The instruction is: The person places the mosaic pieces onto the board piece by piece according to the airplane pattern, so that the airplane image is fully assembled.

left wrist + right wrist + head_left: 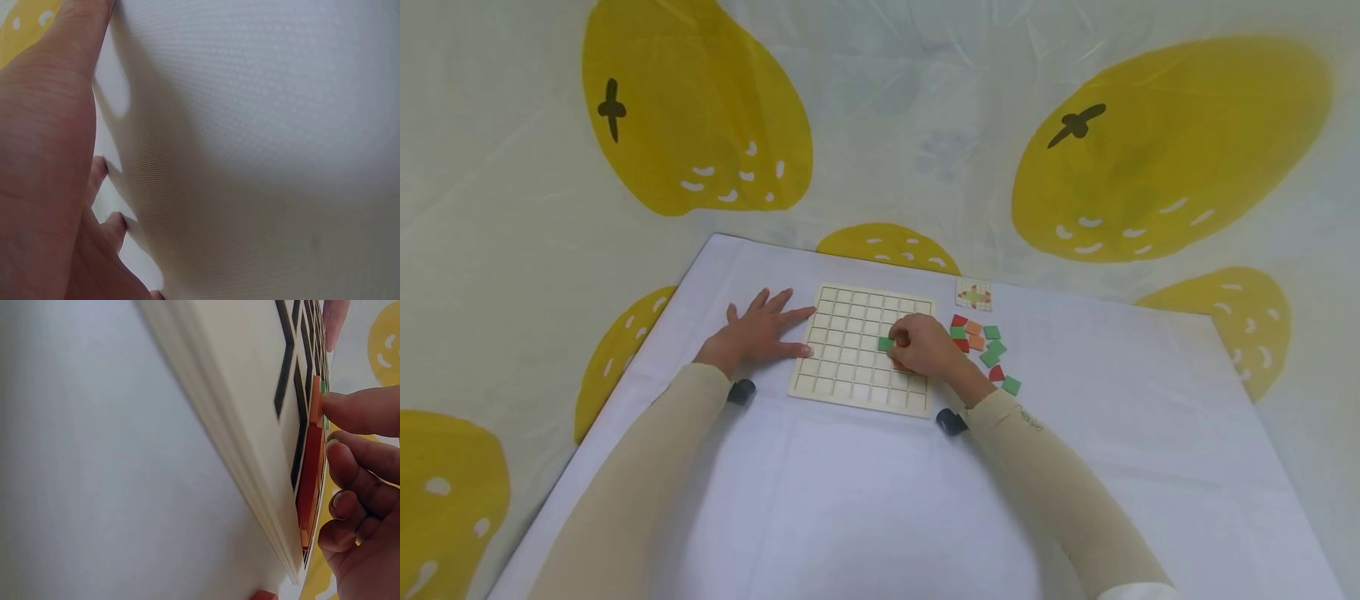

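On the left part of the white table [842, 500], your left hand [758, 332] lies with its fingers spread apart. Its thumb and pointing finger reach the left edge of the board [835, 342], and a black thing [742, 392] sits under your wrist. The board lies flat between your hands, with lines that make little squares. Right of its middle, a green tile [886, 343] lies in a square, just beside your right hand [925, 343]. An orange tile [316, 400] and a red tile [309, 472] lie on the board too, close under that hand. Your right fingers are curled, and one tip touches the tiles, but you cannot tell if they pinch one. By your right wrist is another black thing [951, 422]. Past the top right corner of the board is a card [973, 294] with a coloured picture on squares. Below it, just right of the board, loose tiles [992, 332] in red, orange and green lie in a messy bunch.
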Available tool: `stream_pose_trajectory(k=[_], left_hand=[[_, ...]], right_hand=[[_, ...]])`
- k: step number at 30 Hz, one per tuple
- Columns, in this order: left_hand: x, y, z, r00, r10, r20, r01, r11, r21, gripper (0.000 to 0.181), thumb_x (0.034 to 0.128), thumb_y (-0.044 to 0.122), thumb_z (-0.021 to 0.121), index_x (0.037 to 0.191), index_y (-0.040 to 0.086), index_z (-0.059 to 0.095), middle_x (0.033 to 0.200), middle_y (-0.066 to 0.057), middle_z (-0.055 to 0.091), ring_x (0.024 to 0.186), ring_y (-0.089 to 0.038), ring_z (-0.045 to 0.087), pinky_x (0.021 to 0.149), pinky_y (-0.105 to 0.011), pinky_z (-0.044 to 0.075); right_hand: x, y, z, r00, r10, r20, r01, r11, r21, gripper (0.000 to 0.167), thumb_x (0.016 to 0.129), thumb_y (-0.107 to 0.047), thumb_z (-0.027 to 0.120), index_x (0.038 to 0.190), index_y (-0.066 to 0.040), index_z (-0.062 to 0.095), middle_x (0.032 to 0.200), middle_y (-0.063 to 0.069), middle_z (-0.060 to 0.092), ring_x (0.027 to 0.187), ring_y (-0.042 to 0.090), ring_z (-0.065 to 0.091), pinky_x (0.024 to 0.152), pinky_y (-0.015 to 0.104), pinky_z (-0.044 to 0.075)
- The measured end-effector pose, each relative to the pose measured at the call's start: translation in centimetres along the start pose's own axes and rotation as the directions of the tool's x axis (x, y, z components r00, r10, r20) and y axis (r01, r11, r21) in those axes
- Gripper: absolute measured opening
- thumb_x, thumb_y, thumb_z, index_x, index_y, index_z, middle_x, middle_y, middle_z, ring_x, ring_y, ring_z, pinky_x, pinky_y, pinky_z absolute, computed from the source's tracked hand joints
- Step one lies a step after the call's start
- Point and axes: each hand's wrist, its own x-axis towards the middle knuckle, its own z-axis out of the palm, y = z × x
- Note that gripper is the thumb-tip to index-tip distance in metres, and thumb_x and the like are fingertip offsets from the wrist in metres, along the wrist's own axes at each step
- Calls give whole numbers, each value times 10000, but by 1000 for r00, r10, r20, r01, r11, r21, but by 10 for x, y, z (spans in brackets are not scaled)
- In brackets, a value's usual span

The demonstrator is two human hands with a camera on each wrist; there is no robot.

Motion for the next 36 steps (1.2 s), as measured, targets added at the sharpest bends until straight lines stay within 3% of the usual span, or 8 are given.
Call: stream_pose_trajectory(k=[8,12,15,19,21,24,28,36], left_hand=[[-1,2,-1,1000,-10,11,10,1000,15,881,858,846,555,1618,509,262,1788,-37,52,1631,-463,-17,1138,-889,63],[0,2,-2,1000,-18,11,18,1000,22,885,858,847,553,1619,506,258,1787,-41,53,1630,-466,-15,1140,-888,64],[0,2,-1,1000,-21,11,21,1000,20,883,860,845,554,1619,506,259,1788,-40,53,1631,-465,-15,1144,-884,61],[0,1,0,1000,-21,17,21,1000,13,886,856,847,557,1618,510,255,1788,-36,45,1631,-463,-24,1146,-882,56],[1,0,0,1000,-23,21,23,1000,11,891,852,853,556,1618,515,251,1789,-33,38,1632,-462,-29,1147,-881,52],[2,-1,2,999,-28,30,28,1000,8,898,845,863,552,1616,521,247,1789,-28,34,1633,-457,-31,1153,-876,45],[0,1,2,999,-22,31,22,1000,3,885,861,844,556,1621,508,249,1788,-42,38,1630,-468,-29,1151,-877,37],[0,1,0,1000,-12,25,12,1000,5,882,872,834,552,1626,499,243,1788,-49,33,1627,-474,-33,1141,-886,42]], right_hand=[[-7,9,-4,998,-40,-48,42,998,47,266,958,-223,736,1195,-105,755,1021,58,670,963,236,586,810,317,525],[-13,19,-10,996,-43,-72,48,997,62,241,965,-210,728,1181,-107,753,1035,61,679,946,230,594,752,301,525],[-17,26,-14,997,-36,-73,41,997,63,238,958,-202,732,1166,-89,755,1003,83,657,826,227,600,617,295,510],[-25,37,-22,999,10,-48,-8,999,46,256,958,-227,727,1177,-97,754,1015,81,647,662,202,609,564,289,505],[-28,43,-25,999,36,-37,-35,999,28,259,956,-242,726,1179,-115,756,1025,72,661,674,201,635,621,294,526],[-36,54,-30,998,51,-38,-51,999,-6,256,954,-256,736,1173,-128,768,1049,50,693,882,211,625,770,321,555],[-50,70,-37,998,55,-31,-55,998,-20,246,949,-238,749,1164,-120,771,1083,59,714,998,239,603,881,377,574],[-79,97,-52,997,64,-33,-65,997,-36,309,945,-213,767,1226,-84,747,1087,88,715,1002,256,592,883,391,569]])
